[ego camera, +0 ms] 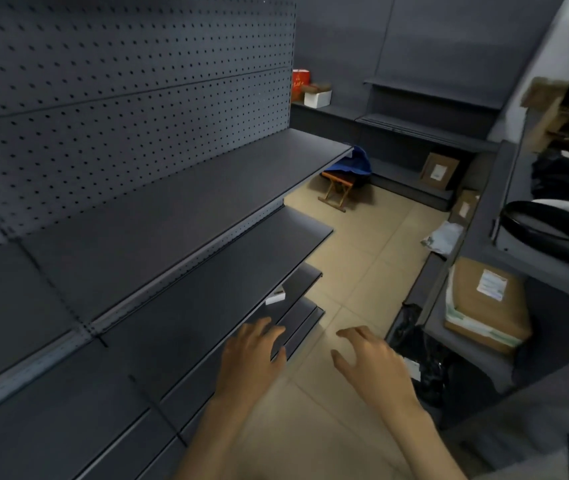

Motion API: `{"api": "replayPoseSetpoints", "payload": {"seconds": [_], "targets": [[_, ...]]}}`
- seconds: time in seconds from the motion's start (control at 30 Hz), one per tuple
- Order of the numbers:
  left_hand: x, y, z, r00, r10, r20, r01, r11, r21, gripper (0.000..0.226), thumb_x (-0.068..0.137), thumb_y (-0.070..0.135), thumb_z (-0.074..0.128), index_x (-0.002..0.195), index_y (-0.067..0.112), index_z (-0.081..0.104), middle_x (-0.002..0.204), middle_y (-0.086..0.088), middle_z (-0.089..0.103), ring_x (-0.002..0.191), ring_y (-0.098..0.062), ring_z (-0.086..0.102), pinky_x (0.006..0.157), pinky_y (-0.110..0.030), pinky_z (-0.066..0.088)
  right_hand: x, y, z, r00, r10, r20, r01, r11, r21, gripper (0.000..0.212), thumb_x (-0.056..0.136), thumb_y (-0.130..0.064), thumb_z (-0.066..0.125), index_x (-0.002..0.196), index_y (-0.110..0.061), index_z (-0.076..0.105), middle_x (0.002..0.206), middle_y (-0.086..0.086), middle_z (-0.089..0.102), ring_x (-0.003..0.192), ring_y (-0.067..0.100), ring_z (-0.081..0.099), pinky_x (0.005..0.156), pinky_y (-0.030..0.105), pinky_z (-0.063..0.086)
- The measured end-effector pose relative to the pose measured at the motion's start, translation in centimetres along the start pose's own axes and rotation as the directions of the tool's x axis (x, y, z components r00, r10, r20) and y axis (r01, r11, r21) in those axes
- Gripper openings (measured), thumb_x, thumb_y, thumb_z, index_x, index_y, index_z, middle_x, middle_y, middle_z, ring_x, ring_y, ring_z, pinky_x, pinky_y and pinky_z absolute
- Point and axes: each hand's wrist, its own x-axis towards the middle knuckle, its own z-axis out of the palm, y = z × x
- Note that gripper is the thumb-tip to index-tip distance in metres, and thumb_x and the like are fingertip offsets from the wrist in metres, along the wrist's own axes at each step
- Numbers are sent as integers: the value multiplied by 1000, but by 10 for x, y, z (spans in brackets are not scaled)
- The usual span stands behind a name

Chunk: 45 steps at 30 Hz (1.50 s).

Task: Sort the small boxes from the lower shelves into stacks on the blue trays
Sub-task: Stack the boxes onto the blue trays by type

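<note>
A small white box [275, 298] lies on a lower grey shelf [302, 282] of the rack on my left, partly hidden under the shelf above it. My left hand [253, 355] hovers over the front edges of the lower shelves, fingers spread and holding nothing. My right hand [371, 362] hangs over the tan floor a little to the right, fingers curled apart and empty. A blue object [357, 161] lies on a small wooden stool [336, 190] beyond the rack's far end; I cannot tell whether it is a tray.
Bare grey shelves and a pegboard fill the left. A cardboard parcel [487, 303] and black rings [549, 230] sit on the right-hand rack. Black bags [421, 358] lie on the floor by my right hand. More parcels [439, 171] stand along the far wall.
</note>
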Motion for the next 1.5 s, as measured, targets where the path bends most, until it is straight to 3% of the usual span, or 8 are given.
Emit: {"api": "replayPoseSetpoints", "payload": {"seconds": [0.17, 0.33, 0.57, 0.8, 0.93, 1.07, 1.37, 1.5], "targets": [[63, 10, 8, 999, -13, -29, 13, 1000, 4, 43, 100, 44, 50, 142, 34, 53, 151, 12, 44, 133, -15, 45, 101, -36, 46, 65, 27, 4, 1000, -14, 26, 15, 1000, -13, 42, 97, -53, 54, 134, -34, 58, 129, -11, 61, 110, 16, 63, 77, 35, 57], [122, 27, 39, 998, -61, -28, 61, 998, 2, 41, 98, 44, 52, 137, 34, 58, 146, 13, 49, 126, -17, 51, 98, -40, 49, 137, 72, 22, 995, -55, 84, 54, 999, 8, 42, 96, -52, 54, 135, -36, 57, 133, -12, 60, 111, 18, 63, 80, 37, 56], [192, 58, 102, 976, -215, 15, 215, 976, 11, 43, 98, 41, 54, 140, 32, 57, 153, 8, 46, 137, -19, 46, 104, -41, 47, 230, 157, 53, 965, -145, 217, 132, 989, 74, 43, 98, -52, 51, 138, -37, 53, 139, -11, 56, 116, 17, 61, 85, 36, 54], [246, 74, 180, 941, -330, 80, 330, 944, 17, 42, 96, 41, 58, 138, 36, 58, 147, 9, 52, 130, -19, 51, 100, -43, 47, 302, 228, 107, 929, -217, 301, 184, 974, 135, 48, 99, -51, 49, 144, -34, 48, 144, -7, 52, 118, 21, 58, 83, 38, 54], [269, 54, 240, 933, -353, 74, 352, 936, 31, 42, 84, 37, 60, 124, 30, 68, 126, 2, 66, 111, -25, 64, 81, -45, 55, 329, 254, 155, 926, -221, 307, 187, 973, 135, 43, 97, -47, 54, 137, -34, 55, 136, -10, 56, 109, 21, 60, 79, 37, 54], [298, 18, 312, 925, -371, 88, 370, 929, 25, 46, 84, 35, 61, 128, 26, 66, 131, -3, 65, 115, -29, 63, 85, -50, 56, 348, 279, 217, 935, -224, 275, 200, 973, 113, 38, 93, -45, 61, 128, -29, 62, 126, -8, 62, 95, 20, 64, 66, 35, 56], [359, -57, 437, 862, -506, 7, 506, 862, 38, 49, 90, 30, 69, 138, 22, 60, 149, -4, 52, 129, -34, 51, 96, -52, 49, 374, 312, 331, 935, -230, 270, 212, 973, 92, 36, 93, -45, 61, 126, -32, 64, 125, -10, 64, 95, 19, 65, 66, 32, 53], [388, -93, 472, 811, -583, -43, 585, 805, 97, 57, 92, 41, 63, 147, 34, 47, 159, 3, 37, 132, -34, 42, 99, -52, 46, 386, 322, 373, 931, -243, 274, 222, 969, 107, 40, 96, -48, 54, 133, -35, 59, 134, -12, 60, 103, 16, 63, 71, 31, 54]]}}
